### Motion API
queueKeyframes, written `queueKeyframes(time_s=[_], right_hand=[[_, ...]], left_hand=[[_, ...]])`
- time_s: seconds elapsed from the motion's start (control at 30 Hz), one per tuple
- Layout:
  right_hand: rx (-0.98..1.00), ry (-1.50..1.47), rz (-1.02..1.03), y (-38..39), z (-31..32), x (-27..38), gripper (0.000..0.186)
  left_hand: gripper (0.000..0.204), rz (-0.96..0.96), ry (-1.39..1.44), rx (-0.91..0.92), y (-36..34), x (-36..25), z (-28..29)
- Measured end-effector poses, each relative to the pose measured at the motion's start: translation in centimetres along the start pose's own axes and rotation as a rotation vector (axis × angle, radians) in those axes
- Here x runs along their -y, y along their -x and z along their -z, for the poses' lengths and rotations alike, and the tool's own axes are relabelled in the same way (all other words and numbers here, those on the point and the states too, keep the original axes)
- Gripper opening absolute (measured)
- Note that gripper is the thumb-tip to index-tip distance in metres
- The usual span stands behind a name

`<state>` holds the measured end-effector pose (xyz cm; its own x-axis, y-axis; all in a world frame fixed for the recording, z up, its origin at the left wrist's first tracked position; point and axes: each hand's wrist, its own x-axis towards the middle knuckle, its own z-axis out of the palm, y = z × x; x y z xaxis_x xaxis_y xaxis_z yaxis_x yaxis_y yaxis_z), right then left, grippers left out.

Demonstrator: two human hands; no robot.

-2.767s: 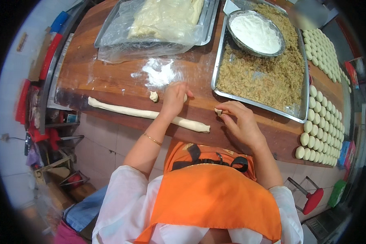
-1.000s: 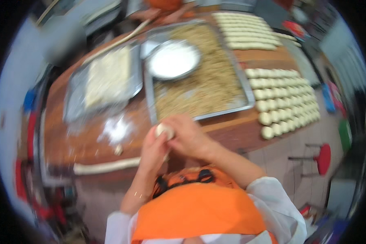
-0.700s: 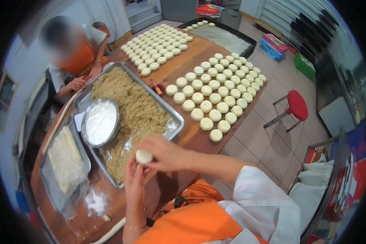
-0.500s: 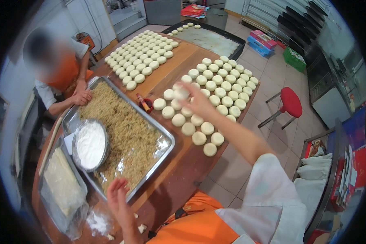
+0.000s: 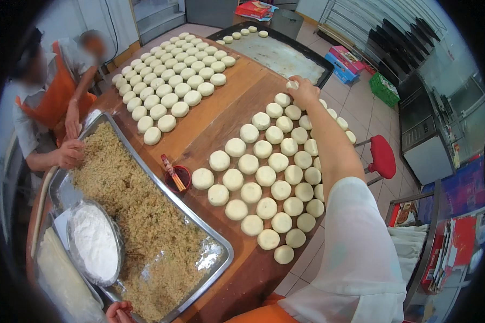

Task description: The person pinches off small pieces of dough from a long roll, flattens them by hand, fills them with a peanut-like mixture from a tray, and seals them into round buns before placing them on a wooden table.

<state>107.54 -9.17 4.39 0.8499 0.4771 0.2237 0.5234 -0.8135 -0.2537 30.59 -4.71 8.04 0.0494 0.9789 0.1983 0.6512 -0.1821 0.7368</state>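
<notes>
My right hand [image 5: 303, 92] reaches to the far end of the right-hand batch of pale, flat round dough cakes [image 5: 265, 176]. Its fingers are closed on one dough cake [image 5: 292, 84], close to the dark baking tray. My left hand [image 5: 119, 311] shows only in part at the lower edge, beside the near end of a metal tray [image 5: 227, 253]. Its fingers are curled, and whatever they may hold is hidden. Crumbly brown filling [image 5: 145, 215] covers much of that tray, where a bowl [image 5: 118, 237] of white powder [image 5: 93, 242] also sits.
A second batch of dough cakes [image 5: 170, 100] lies across the wooden table [image 5: 221, 110]. Beside the filling, a small red dish [image 5: 184, 175] holds a red-wrapped bundle of sticks [image 5: 172, 172]. Beyond stands a black baking tray [image 5: 277, 51]. A co-worker's hand [image 5: 70, 154] rests at the metal tray's far-left rim. A red stool [image 5: 381, 156] stands right.
My right hand has moved away from me, from the middle of the right batch to its far end. My left hand has dropped toward the lower edge, and its fingers have curled. The view has shifted.
</notes>
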Motion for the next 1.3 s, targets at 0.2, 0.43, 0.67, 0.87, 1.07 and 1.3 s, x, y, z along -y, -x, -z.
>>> queueKeyframes(time_s=[0.2, 0.43, 0.67, 0.87, 1.07, 1.3], right_hand=[[0.375, 0.031, 0.076, -2.4, -0.8, -1.6, 0.049], [0.376, -0.03, 0.163, -2.7, -1.1, -4.0, 0.05], [-0.211, -0.19, 0.039, -0.1, 4.8, -2.5, 0.022], [-0.206, -0.725, 0.325, 6.0, 13.3, 7.5, 0.017], [0.069, -0.753, 0.939, 27.2, 18.5, 20.0, 0.01], [0.572, -0.906, 1.119, 49.1, 15.4, 24.8, 0.016]], left_hand=[[0.024, -0.006, -0.09, 0.001, -0.6, 0.4, -1.3], [0.023, -0.071, -0.046, 0.042, -0.1, 2.3, -0.6], [0.049, -0.111, -0.156, 0.104, 1.0, 2.6, 1.7], [0.034, -0.065, 0.6, -0.011, 3.0, 2.7, 3.9], [0.02, 0.136, 0.605, -0.27, 7.9, 1.4, 8.4], [0.016, 0.035, 0.066, -0.141, 14.1, 6.5, 14.2]])
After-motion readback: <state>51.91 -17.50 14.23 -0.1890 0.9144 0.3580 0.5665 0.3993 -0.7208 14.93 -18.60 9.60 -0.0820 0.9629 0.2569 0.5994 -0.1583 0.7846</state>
